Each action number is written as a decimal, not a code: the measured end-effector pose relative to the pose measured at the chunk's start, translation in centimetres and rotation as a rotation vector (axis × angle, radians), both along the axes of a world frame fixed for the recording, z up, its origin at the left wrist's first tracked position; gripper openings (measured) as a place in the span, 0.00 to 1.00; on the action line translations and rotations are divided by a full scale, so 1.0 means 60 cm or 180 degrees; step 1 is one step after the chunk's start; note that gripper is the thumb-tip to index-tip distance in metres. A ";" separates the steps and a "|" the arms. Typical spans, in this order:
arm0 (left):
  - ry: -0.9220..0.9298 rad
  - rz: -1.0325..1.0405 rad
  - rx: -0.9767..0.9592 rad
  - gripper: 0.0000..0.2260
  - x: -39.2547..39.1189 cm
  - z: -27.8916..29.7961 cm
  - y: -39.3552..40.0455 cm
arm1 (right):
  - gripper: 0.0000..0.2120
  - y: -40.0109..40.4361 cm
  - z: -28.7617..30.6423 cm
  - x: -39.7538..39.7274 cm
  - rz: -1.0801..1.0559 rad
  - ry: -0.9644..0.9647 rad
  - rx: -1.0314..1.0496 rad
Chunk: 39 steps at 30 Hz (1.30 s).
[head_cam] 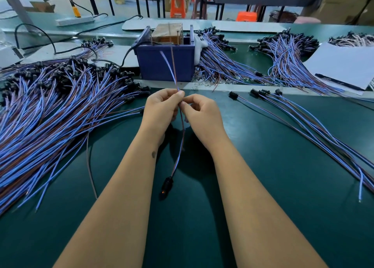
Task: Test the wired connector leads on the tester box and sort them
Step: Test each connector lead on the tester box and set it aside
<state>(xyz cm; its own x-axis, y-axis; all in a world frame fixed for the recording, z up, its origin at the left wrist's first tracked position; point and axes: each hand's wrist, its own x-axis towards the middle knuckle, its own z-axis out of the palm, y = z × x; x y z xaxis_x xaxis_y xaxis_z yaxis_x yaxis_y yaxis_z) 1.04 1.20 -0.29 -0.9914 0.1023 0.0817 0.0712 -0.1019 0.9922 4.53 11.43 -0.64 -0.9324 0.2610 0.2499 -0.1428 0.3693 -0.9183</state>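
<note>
Both my left hand point(162, 108) and right hand point(199, 114) pinch one lead point(180, 126) above the green desk point(283, 186), its wire ends reaching the blue tester box point(165, 62), its black connector point(167, 183) dangling below.

Both hands point(162, 108) point(202, 114) curled, fingertips pinched

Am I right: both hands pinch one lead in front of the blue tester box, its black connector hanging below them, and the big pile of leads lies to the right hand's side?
Not quite. The head view shows the big pile of leads on the left hand's side. The rest holds: it and the right hand pinch one lead in front of the blue tester box, black connector hanging below.
</note>
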 end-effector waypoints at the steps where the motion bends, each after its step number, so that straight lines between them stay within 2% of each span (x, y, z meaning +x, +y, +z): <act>1: 0.0003 0.0088 0.0055 0.07 0.000 0.001 -0.001 | 0.05 0.001 0.000 0.001 0.0010 0.0004 0.0045; 6: -0.0014 0.0442 0.0632 0.08 -0.002 0.009 -0.013 | 0.08 0.006 0.000 0.003 -0.0098 -0.0207 0.0395; 8: -0.0028 0.0407 0.0823 0.08 -0.001 0.012 -0.015 | 0.08 0.011 0.000 0.002 -0.0361 -0.0376 0.0837; 10: -0.0036 0.0277 0.0767 0.08 0.003 0.013 -0.012 | 0.09 0.015 0.001 0.002 -0.0835 -0.0437 0.1233; 12: 0.0071 0.0053 0.0457 0.09 0.006 0.011 -0.009 | 0.08 0.019 0.004 0.004 -0.1229 -0.0270 0.1229; 15: 0.0376 -0.0608 -0.0136 0.09 0.014 0.006 -0.005 | 0.06 0.029 0.011 0.004 -0.1481 0.0040 0.0598; 19: 0.0597 -0.1267 -0.0992 0.04 0.028 -0.003 0.014 | 0.14 0.045 0.021 0.007 -0.1545 0.0280 -0.1010; 22: 0.0578 -0.1493 -0.1104 0.08 0.031 -0.004 0.018 | 0.13 0.052 0.025 0.011 -0.1407 0.0537 -0.1592; 26: 0.0697 -0.1843 -0.1586 0.20 0.026 -0.005 0.014 | 0.12 0.055 0.026 0.009 -0.1218 0.0739 -0.1250; 32: 0.0955 -0.1666 -0.1705 0.24 0.025 -0.005 0.020 | 0.13 0.055 0.025 0.010 -0.0953 0.0899 -0.1155; 35: 0.0840 -0.1511 -0.1599 0.21 0.021 -0.009 0.021 | 0.14 0.062 0.013 0.005 -0.1274 0.0446 -0.0718; 39: 0.0612 -0.1237 -0.1507 0.21 0.015 -0.015 0.021 | 0.16 0.091 -0.005 0.002 -0.1417 -0.0506 0.0176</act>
